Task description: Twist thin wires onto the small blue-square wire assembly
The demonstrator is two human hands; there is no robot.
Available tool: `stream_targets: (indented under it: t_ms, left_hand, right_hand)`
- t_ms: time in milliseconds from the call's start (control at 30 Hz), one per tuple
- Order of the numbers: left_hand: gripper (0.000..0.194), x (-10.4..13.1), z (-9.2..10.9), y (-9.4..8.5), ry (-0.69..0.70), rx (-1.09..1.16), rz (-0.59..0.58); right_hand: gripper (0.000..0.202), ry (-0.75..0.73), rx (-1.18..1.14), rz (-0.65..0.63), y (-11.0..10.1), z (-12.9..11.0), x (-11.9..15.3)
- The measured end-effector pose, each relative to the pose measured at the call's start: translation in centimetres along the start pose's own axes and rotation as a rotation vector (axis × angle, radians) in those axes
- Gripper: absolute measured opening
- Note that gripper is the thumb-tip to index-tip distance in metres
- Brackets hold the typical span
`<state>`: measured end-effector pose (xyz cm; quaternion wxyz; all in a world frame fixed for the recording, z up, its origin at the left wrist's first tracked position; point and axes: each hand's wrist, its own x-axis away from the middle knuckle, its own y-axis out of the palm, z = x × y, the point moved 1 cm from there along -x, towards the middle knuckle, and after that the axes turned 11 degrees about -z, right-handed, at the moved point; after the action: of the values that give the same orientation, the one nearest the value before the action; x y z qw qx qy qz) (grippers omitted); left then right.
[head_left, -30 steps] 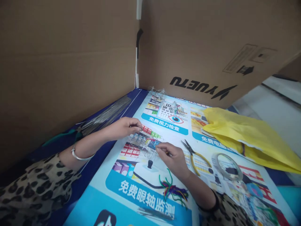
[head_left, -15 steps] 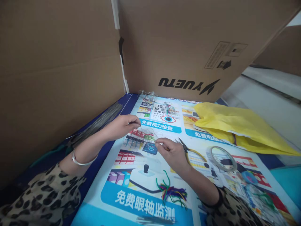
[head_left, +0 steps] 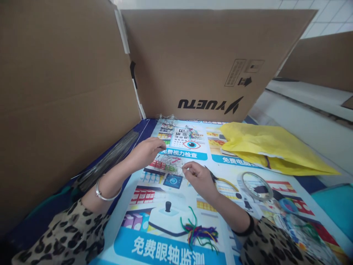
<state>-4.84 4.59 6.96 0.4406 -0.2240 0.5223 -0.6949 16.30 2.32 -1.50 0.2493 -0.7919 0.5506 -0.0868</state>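
My left hand [head_left: 149, 152] is closed in a pinch at the upper middle of the poster, its fingertips at a thin bent wire [head_left: 171, 162]. The wire's fine loops show faintly against the printed sheet. My right hand [head_left: 200, 180] pinches the other side of the wire between thumb and forefinger. Just behind my right hand lies a pair of pliers [head_left: 227, 183] with yellow handles, its jaws partly hidden by the hand. A bundle of coloured yarn [head_left: 202, 233] lies nearer to me, below the right wrist.
Cardboard panels [head_left: 193, 55] stand at the back and left. Straight wires [head_left: 110, 158] lie in a bundle along the left. Small wire pieces [head_left: 168, 123] sit at the back. On the right are a yellow bag [head_left: 270, 147], a tape roll [head_left: 257, 186] and plastic-wrapped bits [head_left: 300, 230].
The camera view has tilted up a little, showing the top edge of the back panel. Both hands stay pinched at the wire; my left wrist has turned slightly.
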Motion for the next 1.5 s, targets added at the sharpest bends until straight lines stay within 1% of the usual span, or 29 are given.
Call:
stream_targets:
  t_ms: [133,400,567,633,833,1000,1167,1300,1500]
  left_hand:
    - [0.021,0.0,-0.2,0.3,0.001,0.009,0.006]
    - [0.021,0.1,-0.5,0.4,0.004,0.015,-0.009]
    - [0.021,0.2,-0.4,0.3,0.025,-0.018,0.048]
    - [0.021,0.3,-0.3,0.4,0.007,-0.010,0.058]
    - [0.023,0.5,0.3,0.5,-0.052,0.036,0.034]
    - [0.021,0.5,0.8,0.3,-0.026,0.056,0.101]
    - [0.020,0.6,0.8,0.5,0.056,0.012,0.168]
    - [0.021,0.5,0.4,1.0,0.040,-0.059,0.145]
    - [0.019,0.4,-0.5,2.0,0.019,-0.267,0.125]
  right_hand:
    - [0.013,0.014,-0.092,-0.054,0.2,-0.2,0.2]
    - [0.017,0.002,-0.148,-0.047,0.0,-0.3,0.2]
    - [0.016,0.013,-0.143,-0.054,0.0,-0.3,0.2]
    - [0.016,0.016,-0.141,-0.056,0.1,-0.3,0.2]
    - [0.015,0.007,-0.182,-0.076,0.3,-0.4,0.3]
    - [0.016,0.030,-0.207,-0.059,0.3,-0.4,0.3]
    - [0.018,0.049,-0.248,0.006,0.0,-0.1,-0.2]
    - [0.019,0.049,-0.304,0.041,-0.3,0.1,-0.8]
    - [0.018,0.031,-0.296,0.060,-0.4,0.4,-1.0]
